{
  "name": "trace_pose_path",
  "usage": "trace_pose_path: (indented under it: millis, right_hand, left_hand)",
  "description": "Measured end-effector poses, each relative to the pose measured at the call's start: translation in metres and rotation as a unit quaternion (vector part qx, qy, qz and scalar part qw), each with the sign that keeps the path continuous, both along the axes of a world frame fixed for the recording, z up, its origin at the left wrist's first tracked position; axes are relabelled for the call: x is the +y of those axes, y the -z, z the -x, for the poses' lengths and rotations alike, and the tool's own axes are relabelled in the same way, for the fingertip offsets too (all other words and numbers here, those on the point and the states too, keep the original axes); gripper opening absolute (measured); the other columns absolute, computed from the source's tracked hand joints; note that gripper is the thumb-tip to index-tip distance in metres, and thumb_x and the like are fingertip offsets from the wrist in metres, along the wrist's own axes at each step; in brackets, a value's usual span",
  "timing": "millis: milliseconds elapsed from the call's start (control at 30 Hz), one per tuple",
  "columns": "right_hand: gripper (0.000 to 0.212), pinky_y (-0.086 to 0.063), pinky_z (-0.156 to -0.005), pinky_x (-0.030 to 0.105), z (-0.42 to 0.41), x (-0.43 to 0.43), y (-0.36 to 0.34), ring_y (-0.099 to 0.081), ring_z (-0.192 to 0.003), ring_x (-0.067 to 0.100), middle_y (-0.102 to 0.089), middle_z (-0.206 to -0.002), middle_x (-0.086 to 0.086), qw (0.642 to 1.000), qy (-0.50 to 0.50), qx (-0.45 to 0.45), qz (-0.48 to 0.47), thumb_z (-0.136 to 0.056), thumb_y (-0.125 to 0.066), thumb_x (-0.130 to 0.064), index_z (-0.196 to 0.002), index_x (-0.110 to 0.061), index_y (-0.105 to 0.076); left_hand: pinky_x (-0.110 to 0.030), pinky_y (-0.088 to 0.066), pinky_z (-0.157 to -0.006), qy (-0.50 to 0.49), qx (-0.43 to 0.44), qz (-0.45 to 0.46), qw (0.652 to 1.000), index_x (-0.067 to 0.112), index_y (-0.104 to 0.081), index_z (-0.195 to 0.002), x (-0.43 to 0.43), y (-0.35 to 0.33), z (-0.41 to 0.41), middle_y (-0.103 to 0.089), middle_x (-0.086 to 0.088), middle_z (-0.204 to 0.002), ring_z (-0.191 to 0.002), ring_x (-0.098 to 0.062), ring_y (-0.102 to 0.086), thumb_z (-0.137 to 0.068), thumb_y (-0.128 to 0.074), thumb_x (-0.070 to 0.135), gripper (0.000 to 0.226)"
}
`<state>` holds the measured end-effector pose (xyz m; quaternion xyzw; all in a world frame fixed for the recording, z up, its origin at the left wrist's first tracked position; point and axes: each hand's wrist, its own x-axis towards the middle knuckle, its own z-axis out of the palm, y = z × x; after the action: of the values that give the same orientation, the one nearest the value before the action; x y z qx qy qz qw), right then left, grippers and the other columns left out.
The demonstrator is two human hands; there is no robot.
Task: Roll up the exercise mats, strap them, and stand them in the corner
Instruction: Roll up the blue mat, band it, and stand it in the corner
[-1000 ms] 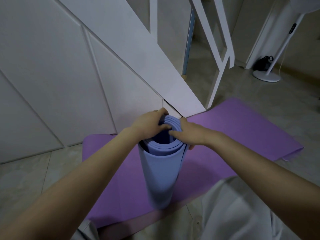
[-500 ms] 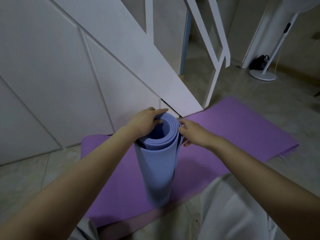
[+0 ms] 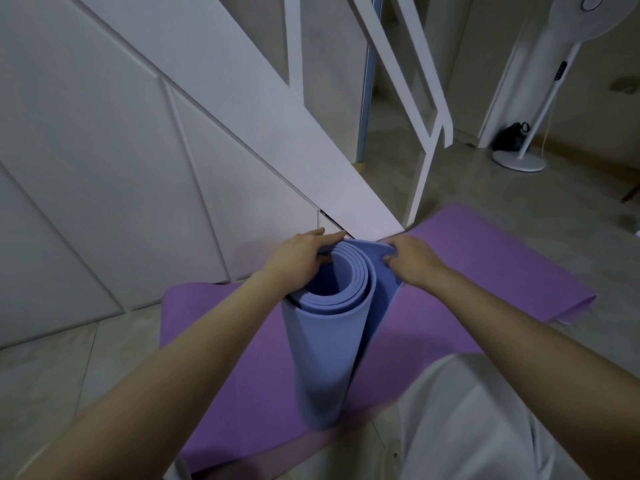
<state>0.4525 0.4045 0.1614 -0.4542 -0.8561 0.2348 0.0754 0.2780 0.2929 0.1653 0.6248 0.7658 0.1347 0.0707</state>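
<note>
Blue mat [image 3: 325, 358]: foam cyl., loose coil.

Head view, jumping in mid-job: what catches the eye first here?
The blue mat stands out first: rolled and upright at centre, its foot on the purple mat spread flat on the floor. The left hand grips the roll's top rim, and the right hand pinches its loose outer flap; no strap shows. Far right, a white fan stands by the wall.
</note>
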Motion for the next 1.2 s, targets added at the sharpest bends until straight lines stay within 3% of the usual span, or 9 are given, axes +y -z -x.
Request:
trace_pose_path:
  millis: [133, 267, 367, 500, 767, 833, 933, 1033, 1200]
  right_hand:
    - [0.026, -0.034, -0.050, 0.027, -0.005, -0.001, -0.001, -0.049, -0.071, 0.027, -0.053, -0.075, 0.012, 1.000, 0.012, -0.003, 0.006, -0.087, -0.047, -0.005, -0.062, -0.011, -0.043]
    - [0.015, -0.053, -0.070, 0.040, -0.004, -0.002, -0.002, -0.060, -0.083, 0.036, -0.061, -0.087, 0.018, 0.999, 0.015, 0.019, 0.023, -0.086, -0.047, -0.005, -0.085, 0.001, -0.061]
    - [0.015, -0.056, -0.071, 0.043, -0.008, 0.001, -0.002, -0.062, -0.083, 0.037, -0.062, -0.088, 0.020, 0.999, 0.022, 0.022, 0.032, -0.086, -0.047, -0.004, -0.087, 0.002, -0.060]
    - [0.014, -0.052, -0.060, 0.035, -0.012, 0.006, -0.002, -0.059, -0.075, 0.032, -0.060, -0.083, 0.017, 0.999, 0.038, 0.017, 0.029, -0.087, -0.046, -0.004, -0.083, 0.001, -0.059]
    - [0.016, -0.042, -0.054, 0.027, -0.015, 0.009, 0.000, -0.055, -0.076, 0.031, -0.056, -0.080, 0.013, 0.999, 0.043, 0.002, 0.028, -0.088, -0.046, -0.005, -0.073, -0.007, -0.053]
    - [0.013, -0.042, -0.059, 0.029, -0.017, 0.010, -0.001, -0.055, -0.077, 0.030, -0.056, -0.082, 0.013, 0.999, 0.040, -0.005, 0.026, -0.090, -0.046, -0.006, -0.080, -0.005, -0.055]
    - [0.013, -0.048, -0.066, 0.033, -0.021, 0.010, 0.000, -0.058, -0.081, 0.033, -0.057, -0.085, 0.014, 0.999, 0.044, -0.011, 0.020, -0.091, -0.045, -0.008, -0.084, -0.005, -0.056]
    - [0.014, -0.053, -0.073, 0.040, -0.026, 0.004, 0.000, -0.059, -0.083, 0.034, -0.056, -0.084, 0.012, 0.999, 0.042, -0.009, 0.010, -0.091, -0.044, -0.008, -0.080, -0.009, -0.053]
    - [0.023, -0.057, -0.073, 0.042, -0.021, -0.020, -0.006, -0.062, -0.082, 0.035, -0.058, -0.084, 0.014, 0.998, 0.014, 0.007, 0.058, -0.091, -0.045, -0.006, -0.069, -0.013, -0.049]
  left_hand:
    - [-0.044, -0.032, -0.107, -0.003, 0.015, -0.052, 0.999, 0.032, -0.031, -0.145, 0.001, -0.006, 0.000, -0.023, -0.010, -0.153, -0.136, -0.031, -0.030, -0.092, -0.049, 0.004, 0.063]
    - [-0.038, -0.026, -0.104, 0.191, 0.188, -0.095, 0.959, 0.026, -0.045, -0.135, 0.000, -0.011, -0.004, -0.039, -0.006, -0.141, -0.130, -0.027, -0.036, -0.069, -0.050, -0.016, 0.078]
    - [-0.038, -0.038, -0.091, 0.254, 0.225, -0.103, 0.935, 0.022, -0.056, -0.127, -0.001, -0.012, -0.006, -0.055, -0.005, -0.123, -0.111, -0.027, -0.051, -0.065, -0.061, -0.004, 0.067]
    - [-0.036, -0.040, -0.090, 0.285, 0.201, -0.104, 0.931, 0.021, -0.058, -0.125, -0.003, -0.009, -0.008, -0.057, -0.006, -0.116, -0.105, -0.025, -0.053, -0.076, -0.069, 0.025, 0.050]
    - [-0.034, -0.039, -0.098, 0.288, 0.169, -0.033, 0.942, 0.014, -0.053, -0.127, -0.005, -0.016, -0.014, -0.045, -0.010, -0.138, -0.118, -0.029, -0.047, -0.090, -0.060, 0.019, 0.038]
    - [-0.040, -0.033, -0.103, 0.296, 0.209, -0.024, 0.932, 0.015, -0.054, -0.125, -0.004, -0.020, -0.015, -0.050, -0.010, -0.132, -0.117, -0.029, -0.048, -0.089, -0.059, 0.019, 0.036]
    - [-0.050, -0.038, -0.094, 0.284, 0.296, -0.063, 0.910, 0.017, -0.060, -0.112, 0.000, -0.020, -0.016, -0.062, -0.007, -0.111, -0.103, -0.029, -0.055, -0.080, -0.065, 0.017, 0.033]
    - [-0.039, -0.032, -0.095, 0.223, 0.301, -0.021, 0.927, 0.022, -0.046, -0.126, 0.005, -0.018, -0.018, -0.052, 0.001, -0.127, -0.115, -0.023, -0.043, -0.093, -0.045, 0.023, 0.033]
    - [-0.037, -0.036, -0.087, 0.118, 0.241, 0.003, 0.963, 0.016, -0.041, -0.127, 0.019, -0.017, -0.025, -0.049, -0.003, -0.127, -0.117, -0.024, -0.039, -0.093, -0.043, 0.021, 0.034]
